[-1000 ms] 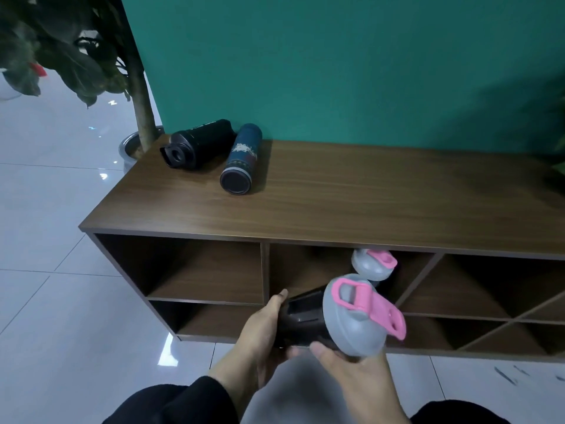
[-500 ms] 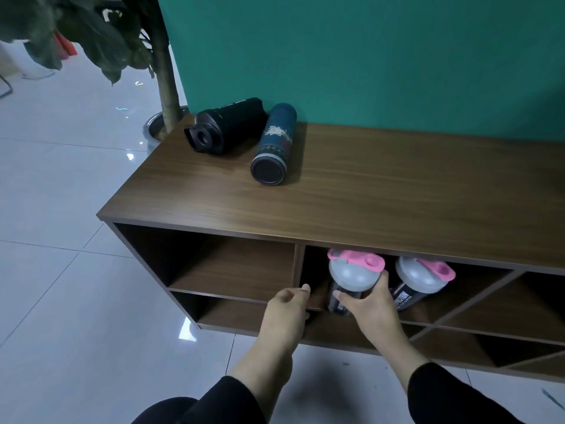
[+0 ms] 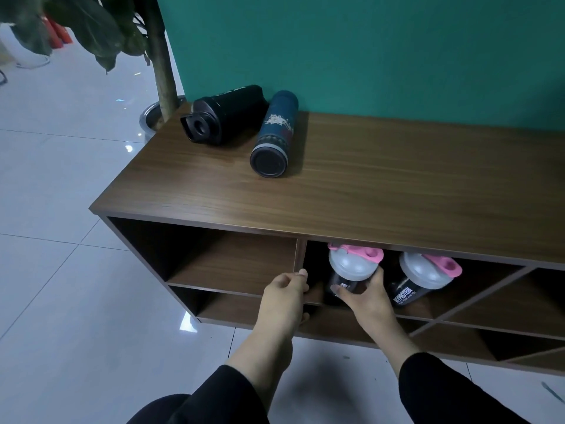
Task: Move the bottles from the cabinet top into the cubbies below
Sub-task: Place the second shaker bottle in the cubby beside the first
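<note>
A shaker bottle with a grey lid and pink cap [image 3: 351,264] stands in the upper middle cubby, and my right hand [image 3: 365,296] is wrapped around its dark body. A second, matching shaker [image 3: 423,275] stands to its right in the same cubby. My left hand [image 3: 284,296] rests with its fingers on the shelf edge by the cubby divider, holding nothing. On the cabinet top [image 3: 382,191] lie a black bottle [image 3: 226,114] and a dark blue bottle [image 3: 276,133], both on their sides at the back left.
The upper left cubby [image 3: 232,261] holds nothing. Diagonal dividers split the cubbies at the right [image 3: 489,295]. A potted plant's trunk [image 3: 162,56] stands left of the cabinet against the teal wall. White tiled floor lies all around.
A second ago both hands held the shaker on its side in front of the cabinet. It now stands upright inside the cubby, held by the right hand only; the left hand has shifted to the shelf edge.
</note>
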